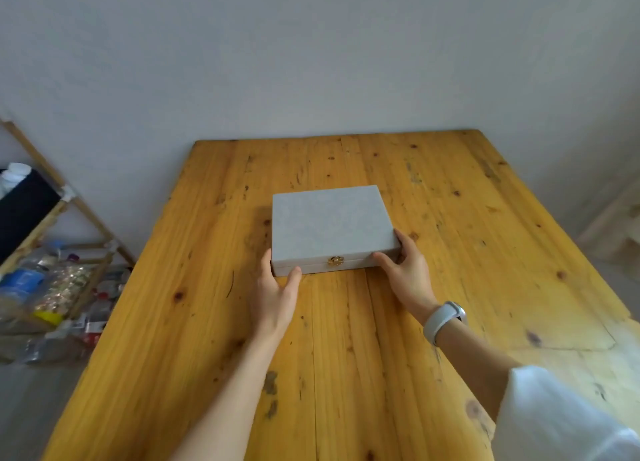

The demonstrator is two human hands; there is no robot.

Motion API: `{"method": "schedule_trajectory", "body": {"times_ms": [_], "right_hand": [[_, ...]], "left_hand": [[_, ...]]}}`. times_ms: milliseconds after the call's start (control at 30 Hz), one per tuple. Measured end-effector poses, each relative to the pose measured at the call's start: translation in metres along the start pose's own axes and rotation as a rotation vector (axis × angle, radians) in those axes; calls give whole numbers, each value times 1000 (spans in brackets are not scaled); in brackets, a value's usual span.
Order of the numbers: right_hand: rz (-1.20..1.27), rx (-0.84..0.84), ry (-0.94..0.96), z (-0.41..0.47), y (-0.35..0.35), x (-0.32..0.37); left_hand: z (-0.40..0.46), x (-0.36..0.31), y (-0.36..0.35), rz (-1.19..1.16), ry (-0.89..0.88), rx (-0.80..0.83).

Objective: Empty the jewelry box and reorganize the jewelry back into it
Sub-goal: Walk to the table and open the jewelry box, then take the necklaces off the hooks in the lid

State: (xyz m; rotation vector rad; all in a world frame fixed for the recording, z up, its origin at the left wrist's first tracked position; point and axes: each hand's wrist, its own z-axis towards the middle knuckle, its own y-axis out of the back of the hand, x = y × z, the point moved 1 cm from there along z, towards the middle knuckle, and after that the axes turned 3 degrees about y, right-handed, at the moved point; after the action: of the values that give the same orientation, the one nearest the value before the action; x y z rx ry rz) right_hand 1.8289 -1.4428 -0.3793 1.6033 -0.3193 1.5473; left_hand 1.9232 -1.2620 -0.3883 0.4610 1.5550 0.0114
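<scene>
Where knotty yellow planks meet the pale wall: counter [346, 339], rectangular, varnished pine, scuffed and stained. Set near its middle: jewelry box [330, 225], flat, squarish, covered in pale grey velvety fabric, lid down, small gold clasp [336, 261] centred on the near face; contents hidden. Gripped at both near corners: left hand [277, 294] with thumb on the front face and fingers along the left side; right hand [405, 270] curled round the right corner, white watch [445, 320] on its wrist. Off the left edge: bamboo rack [52, 225] holding plastic bottles, blurred.
</scene>
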Motion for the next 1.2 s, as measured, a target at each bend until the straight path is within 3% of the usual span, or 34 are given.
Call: {"method": "schedule_trajectory", "body": {"times_ms": [233, 400, 633, 900, 1000, 1200], "right_hand": [[33, -39, 2, -70, 15, 0], [121, -107, 50, -82, 26, 24], [227, -161, 136, -26, 32, 72], [160, -46, 106, 42, 11, 86], [108, -31, 97, 50, 6, 84], [30, -49, 96, 57, 4, 80]], "left_hand": [[-70, 5, 21, 29, -18, -17], [-79, -10, 34, -112, -90, -32], [-17, -70, 38, -255, -199, -43], [60, -94, 27, -281, -139, 34], [71, -90, 24, -238, -140, 95], [83, -94, 29, -65, -169, 64]]}}
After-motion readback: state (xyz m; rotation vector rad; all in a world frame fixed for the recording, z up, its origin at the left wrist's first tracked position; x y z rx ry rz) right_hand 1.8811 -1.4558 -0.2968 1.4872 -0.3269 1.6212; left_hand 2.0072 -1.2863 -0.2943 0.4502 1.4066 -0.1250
